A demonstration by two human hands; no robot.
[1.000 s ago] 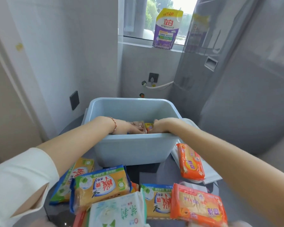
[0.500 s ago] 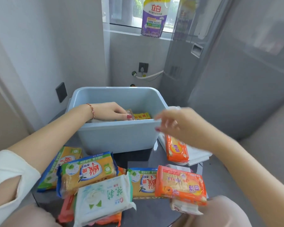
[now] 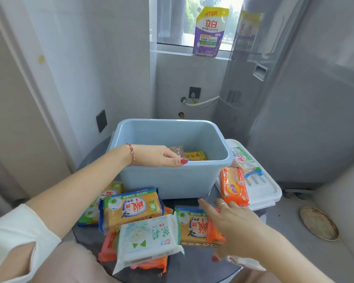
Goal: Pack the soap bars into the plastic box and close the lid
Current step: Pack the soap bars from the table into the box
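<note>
- The plastic box stands open at the far side of the small round table, its mouth facing up so bars can be dropped straight in; a few wrapped bars already lie on its floor, so packing looks barely begun.
- The lid lies flat just right of the box, out of the way of loading; an orange bar and a clear-wrapped bar rest on it, and both must come off before it can close.
- The rest wait in a loose overlapping heap in front of the box, within easy reach: a yellow bar, a white bar, another yellow bar, orange wrappers beneath.
- The left hand rests over the near rim, fingers loosely curled and dipping inside, gripping nothing that I can see; probably steadying the box.
- The right hand hovers over the heap's right side, fingers spread and reaching forward, holding nothing; which bar it is aiming for I cannot tell.
</note>
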